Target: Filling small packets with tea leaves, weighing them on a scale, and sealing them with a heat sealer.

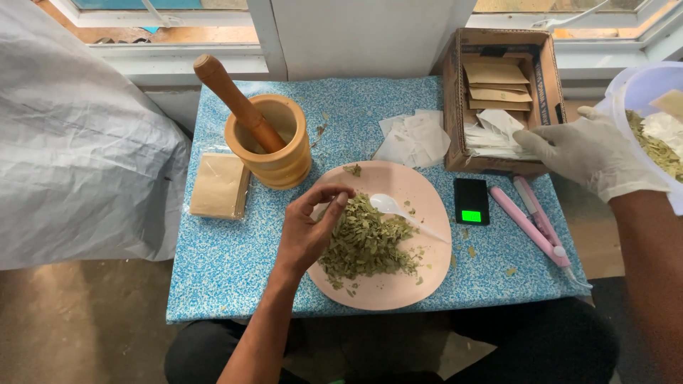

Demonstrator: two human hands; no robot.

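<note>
The bare left hand [307,231] pinches dried green leaf flakes [366,245] between curled fingertips above a round pink plate [388,291], where they lie heaped, crumbly and light. The flakes could likely slip from the pinch onto the blue speckled surface [228,263]. A white plastic spoon [398,211] rests beside them. The gloved right hand [587,153], fingers spread, steadies a pale bowl [640,89] at the edge

The left hand [306,231] is bare, as is its forearm, with no sleeve showing. The right hand [587,153] wears a thin, whitish, wrinkled disposable glove ending at the wrist. Dark trousers cover the lap.
</note>
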